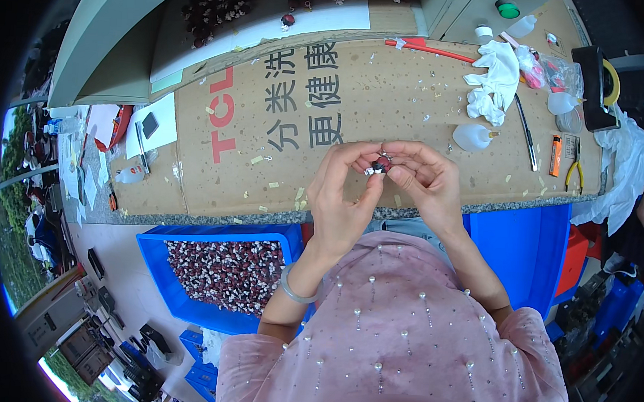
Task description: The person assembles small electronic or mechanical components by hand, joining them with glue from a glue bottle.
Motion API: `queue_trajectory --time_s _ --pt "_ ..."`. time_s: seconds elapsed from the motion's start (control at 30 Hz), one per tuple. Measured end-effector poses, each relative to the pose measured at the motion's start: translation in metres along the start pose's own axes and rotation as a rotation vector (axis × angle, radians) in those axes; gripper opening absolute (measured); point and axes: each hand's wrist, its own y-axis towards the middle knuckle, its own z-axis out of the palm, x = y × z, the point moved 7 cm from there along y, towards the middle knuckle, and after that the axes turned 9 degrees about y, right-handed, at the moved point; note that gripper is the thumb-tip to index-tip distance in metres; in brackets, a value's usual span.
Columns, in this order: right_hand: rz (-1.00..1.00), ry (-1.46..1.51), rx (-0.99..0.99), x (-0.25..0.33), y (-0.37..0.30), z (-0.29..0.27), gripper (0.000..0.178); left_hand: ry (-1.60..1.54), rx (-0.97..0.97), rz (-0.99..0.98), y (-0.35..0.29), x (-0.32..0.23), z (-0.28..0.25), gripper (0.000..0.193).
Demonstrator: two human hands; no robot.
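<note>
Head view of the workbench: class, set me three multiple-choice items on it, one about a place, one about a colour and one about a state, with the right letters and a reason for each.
1. Where does the blue bin of small dark red pieces stand?
A. on the cardboard sheet
B. below the bench edge, to the person's left
C. on the far shelf

2. What colour is the lighter lying on the cardboard sheet?
A. orange
B. green
C. black

3. How is the small red piece held?
A. lying loose on the bench
B. in the left hand alone
C. between the fingertips of the left hand and the right hand

Answers: B, the bin sits lower left under the bench edge; A, its body is orange; C, both hands pinch it above the cardboard.
</note>
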Motion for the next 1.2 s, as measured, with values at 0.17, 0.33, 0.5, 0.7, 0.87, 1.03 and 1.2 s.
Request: queue_trajectory --time_s 0.17,0.33,0.5,0.7,0.87,1.03,1.2 --pt "-0.007 -0.014 -0.018 0.001 0.0 0.001 0.03 0.024 -0.026 0.022 -0.001 -0.002 0.0 0.039" --pt "0.026 0.092 0.004 0.004 -0.002 0.013 0.032 0.092 -0.225 0.073 -0.007 -0.009 -0.004 0.04" --pt "-0.152 -0.082 0.013 0.022 0.002 0.007 0.029 -0.308 -0.109 -0.193 -0.008 0.003 0.002 0.04" --pt "-0.419 -0.664 0.218 0.044 -0.002 0.022 0.033 -0.86 0.214 -0.551 -0.018 0.035 0.018 0.036" --pt "-0.386 -0.766 0.185 0.047 -0.003 0.021 0.039 -0.815 0.283 -0.545 -0.019 0.034 0.021 0.033" --pt "-0.358 -0.734 0.238 0.045 -0.004 0.022 0.051 -0.84 0.375 -0.601 -0.023 0.034 0.028 0.03" --pt "0.152 0.166 0.085 0.008 -0.002 0.003 0.057 -0.877 0.409 -0.571 -0.024 0.034 0.033 0.03"
